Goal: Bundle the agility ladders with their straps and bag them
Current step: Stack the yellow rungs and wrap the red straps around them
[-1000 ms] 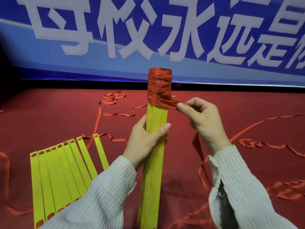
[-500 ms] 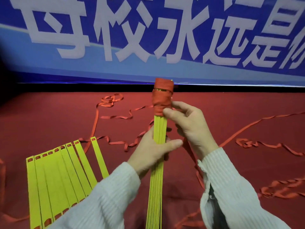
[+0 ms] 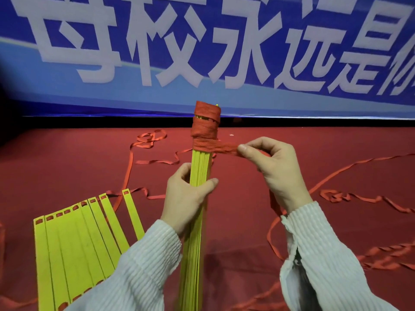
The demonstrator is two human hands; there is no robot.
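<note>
the left hand (image 3: 187, 198) is curled round a stack of flat yellow plastic rungs (image 3: 197, 221), standing upright and seen edge-on, thin slats pressed together above the red cloth surface (image 3: 67, 167). the top of the stack is swathed in several turns of red woven strap (image 3: 205, 129), coarse-textured and slightly frayed at the edges. the right hand (image 3: 272, 167) pinches the free length of that strap between thumb and fingertips, stretched level and taut to the right of the stack; the rest of it drops behind the wrist and trails across the cloth. both arms wear ribbed white sleeves (image 3: 325, 254). to the left a second ladder (image 3: 78, 239) lies fanned out flat, long narrow yellow strips with a small slot at each end through which red strap threads. loose strap loops and curls over the surface. behind hangs a blue banner (image 3: 202, 52) with large white chinese characters, reading in part 母校永远是.
</note>
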